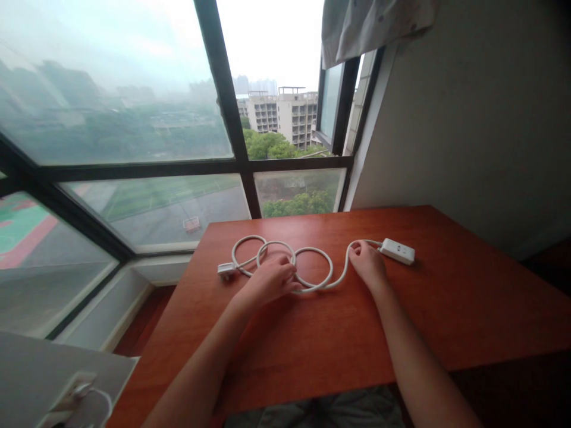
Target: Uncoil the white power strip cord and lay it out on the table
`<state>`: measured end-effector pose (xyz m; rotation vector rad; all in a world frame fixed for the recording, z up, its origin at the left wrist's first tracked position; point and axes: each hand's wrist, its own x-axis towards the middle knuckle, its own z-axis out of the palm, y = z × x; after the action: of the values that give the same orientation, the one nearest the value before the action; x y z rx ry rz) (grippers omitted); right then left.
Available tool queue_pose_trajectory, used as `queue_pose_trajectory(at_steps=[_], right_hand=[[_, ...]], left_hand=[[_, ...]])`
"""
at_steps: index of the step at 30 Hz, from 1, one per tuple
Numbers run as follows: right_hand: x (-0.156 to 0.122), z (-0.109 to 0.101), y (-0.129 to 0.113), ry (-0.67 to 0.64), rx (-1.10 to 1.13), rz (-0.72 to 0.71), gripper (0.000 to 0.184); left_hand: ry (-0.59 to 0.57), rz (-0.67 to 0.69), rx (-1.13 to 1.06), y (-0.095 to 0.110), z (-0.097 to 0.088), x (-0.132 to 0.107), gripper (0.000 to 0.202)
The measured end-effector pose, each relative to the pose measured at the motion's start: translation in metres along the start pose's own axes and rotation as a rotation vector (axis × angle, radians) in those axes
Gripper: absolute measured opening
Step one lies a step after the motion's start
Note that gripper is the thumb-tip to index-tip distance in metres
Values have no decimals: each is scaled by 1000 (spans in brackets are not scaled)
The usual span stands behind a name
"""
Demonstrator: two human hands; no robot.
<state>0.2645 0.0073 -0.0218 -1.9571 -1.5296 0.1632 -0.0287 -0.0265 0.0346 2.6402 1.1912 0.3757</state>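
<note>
A white extension cord (331,268) lies in several loose loops on the reddish-brown table (312,362). Its plug (226,270) rests at the left end, and its small socket block (397,251) at the right end. My left hand (275,274) is over the middle loops, its fingers closed around part of the cord. Close to the socket block, my right hand (366,261) pinches the cord where it bends upward. The undersides of both hands' fingers are partly hidden.
Large windows (134,172) with dark frames stand behind and left of the table. A wall (464,119) rises at the right, and a curtain (375,27) hangs above. At lower left, a wall outlet with a white plug (82,389) is fixed to a low wall.
</note>
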Motion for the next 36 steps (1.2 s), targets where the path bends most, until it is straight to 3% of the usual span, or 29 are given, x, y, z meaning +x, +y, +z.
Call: queue_pose_trajectory(at_steps=[4, 9, 14, 19, 23, 27, 36], right_hand=[[-1, 6, -8, -25, 115, -112, 35], [-3, 1, -26, 29, 593, -204, 38], [-6, -9, -32, 84, 912, -215, 37], [-5, -9, -30, 78, 996, -131, 39], [-2, -9, -23, 171, 902, -46, 42], [1, -13, -14, 240, 530, 91, 58], [5, -15, -1, -2, 42, 174, 37]], left_hand=[[-9, 40, -33, 6, -2, 0, 26], [-18, 33, -64, 4, 2, 0, 28], [-20, 26, -75, 6, 4, 1, 25], [-7, 21, -83, 7, 4, 0, 29], [11, 27, -94, 6, 6, -1, 31], [5, 27, -99, 5, 6, 0, 29], [17, 23, -79, 6, 7, 0, 36]])
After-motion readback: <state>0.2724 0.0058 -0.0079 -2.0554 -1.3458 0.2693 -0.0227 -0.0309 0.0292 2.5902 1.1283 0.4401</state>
